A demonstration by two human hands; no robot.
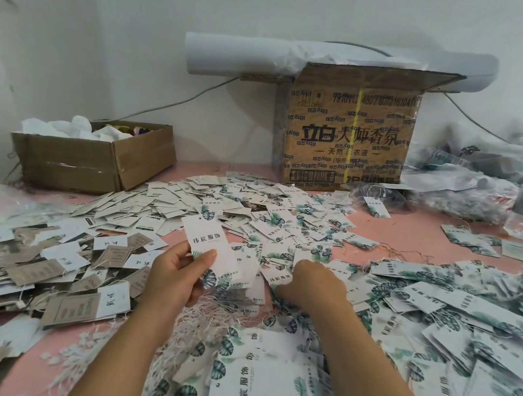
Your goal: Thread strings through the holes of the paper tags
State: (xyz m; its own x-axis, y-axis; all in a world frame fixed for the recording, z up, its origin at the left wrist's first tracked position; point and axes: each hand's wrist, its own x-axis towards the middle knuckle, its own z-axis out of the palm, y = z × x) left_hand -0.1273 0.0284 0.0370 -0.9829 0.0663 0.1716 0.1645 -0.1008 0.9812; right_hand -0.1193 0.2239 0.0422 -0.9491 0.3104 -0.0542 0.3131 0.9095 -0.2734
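While the left hand (pixel 179 274) pinches one paper tag (pixel 204 236) by its lower end, thumb on the printed face, the right hand (pixel 311 284) rests knuckles-up on the heap of tags (pixel 443 295); whether it grips anything cannot be told. Loose strings (pixel 199 321) lie on the pink table (pixel 416 229) between the forearms. Thin card is probably light, fairly stiff, easily creased: hold it by the edges, leaving the hole end free.
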